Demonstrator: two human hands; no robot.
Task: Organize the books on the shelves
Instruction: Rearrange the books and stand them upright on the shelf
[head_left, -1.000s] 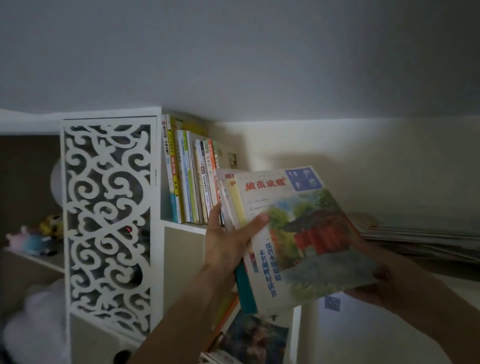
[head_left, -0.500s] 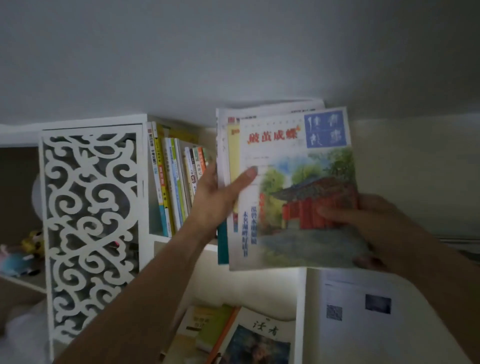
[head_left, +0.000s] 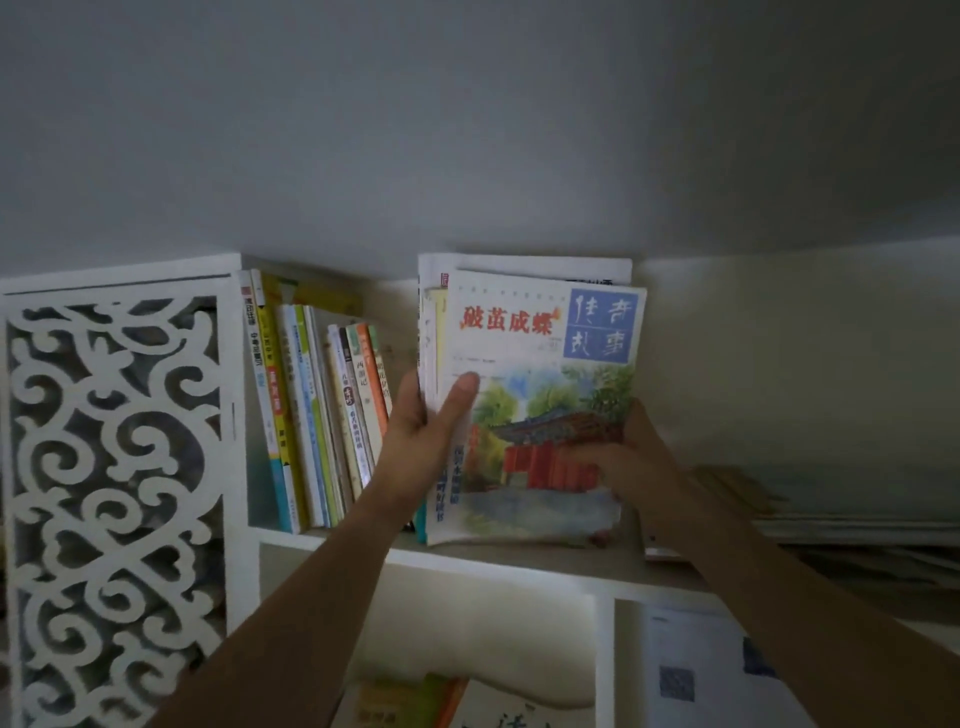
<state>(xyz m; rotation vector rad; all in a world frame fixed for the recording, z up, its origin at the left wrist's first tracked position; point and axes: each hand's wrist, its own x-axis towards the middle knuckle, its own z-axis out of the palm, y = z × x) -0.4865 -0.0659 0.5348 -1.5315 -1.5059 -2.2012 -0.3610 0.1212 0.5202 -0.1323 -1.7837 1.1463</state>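
On the top shelf (head_left: 519, 564), both hands are standing a bundle (head_left: 540, 405) upright, left hand (head_left: 423, 431) clamping its spine, right hand (head_left: 631, 462) gripping its cover; unsupported, it is likely to topple away from the row (head_left: 317, 415).

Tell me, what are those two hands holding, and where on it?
A stack of thin paperback booklets, upright on the white shelf. The left hand pinches its spine edge; the right hand presses the front cover's lower right.
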